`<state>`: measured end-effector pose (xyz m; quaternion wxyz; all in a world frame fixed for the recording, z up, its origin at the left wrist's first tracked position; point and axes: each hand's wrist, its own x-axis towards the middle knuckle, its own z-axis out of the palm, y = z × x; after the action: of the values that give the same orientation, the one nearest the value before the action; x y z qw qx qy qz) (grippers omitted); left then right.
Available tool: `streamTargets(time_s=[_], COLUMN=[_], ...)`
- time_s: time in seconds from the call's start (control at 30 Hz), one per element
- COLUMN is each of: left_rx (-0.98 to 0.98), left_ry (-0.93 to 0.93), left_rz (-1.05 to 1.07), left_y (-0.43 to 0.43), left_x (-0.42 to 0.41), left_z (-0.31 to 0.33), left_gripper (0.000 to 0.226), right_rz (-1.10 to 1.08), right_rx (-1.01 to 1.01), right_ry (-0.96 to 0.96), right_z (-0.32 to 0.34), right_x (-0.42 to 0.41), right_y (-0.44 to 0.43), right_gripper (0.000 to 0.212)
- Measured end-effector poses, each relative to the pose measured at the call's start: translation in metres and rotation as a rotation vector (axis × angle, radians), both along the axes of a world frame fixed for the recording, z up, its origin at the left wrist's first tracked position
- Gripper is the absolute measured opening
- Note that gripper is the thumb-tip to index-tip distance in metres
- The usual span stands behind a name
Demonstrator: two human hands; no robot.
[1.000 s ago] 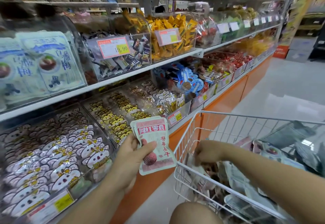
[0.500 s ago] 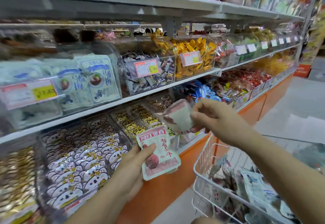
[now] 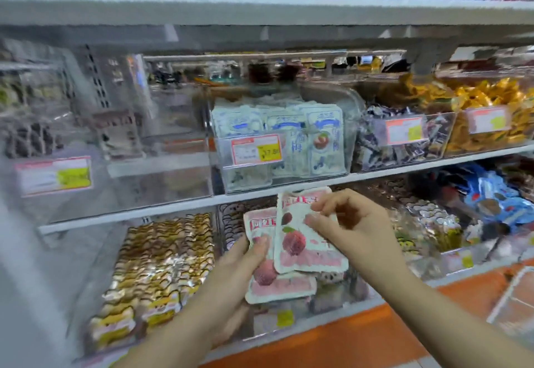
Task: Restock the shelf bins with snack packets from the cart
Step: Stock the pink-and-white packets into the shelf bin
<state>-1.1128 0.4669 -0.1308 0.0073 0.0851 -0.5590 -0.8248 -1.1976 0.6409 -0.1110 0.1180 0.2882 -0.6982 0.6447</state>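
Left hand (image 3: 231, 275) grips one pink snack packet (image 3: 277, 286), thumb across its front. Right hand (image 3: 355, 229) pinches a second pink packet (image 3: 303, 246) by its upper edge, overlapping the first, apparently to stack them. Both are held before the lower shelf bins (image 3: 217, 240), unplaced.

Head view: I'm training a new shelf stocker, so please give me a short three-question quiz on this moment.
1. True or false: the left hand holds nothing.
2. The front packet pinched by the right hand is mostly: A pink, B green, C black.
3. Fill in: the bin of blue-and-white packets sits ___ the hands.
Key: 1 false, it grips the rear packet; 2 A; 3 above.
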Motion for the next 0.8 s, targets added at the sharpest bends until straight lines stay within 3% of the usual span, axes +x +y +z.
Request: streamTargets(time_s=[0.17, 0.4, 0.53, 0.8], left_rx=[-0.236, -0.441, -0.503, -0.862], left_ry=[0.104, 0.186, 0.145, 0.248], left_rz=[0.118, 0.263, 0.356, 0.395], left_y=[-0.031, -0.070, -0.099, -0.128], left_x=[0.029, 0.070, 0.096, 0.113], left_z=[0.025, 0.043, 0.058, 0.129], left_gripper=[0.022, 0.050, 0.031, 0.047], right_rz=[0.094, 0.363, 0.411, 0.564], right_rx=[0.050, 0.139, 0.242, 0.387], right_ry=[0.036, 0.133, 0.280, 0.172], right_z=[0.015, 0.034, 0.051, 0.139], right_x=[0.009, 0.035, 0.051, 0.042], right_y=[-0.045, -0.107, -0.141, -0.165], right_gripper=[0.029, 0.047, 0.053, 0.110])
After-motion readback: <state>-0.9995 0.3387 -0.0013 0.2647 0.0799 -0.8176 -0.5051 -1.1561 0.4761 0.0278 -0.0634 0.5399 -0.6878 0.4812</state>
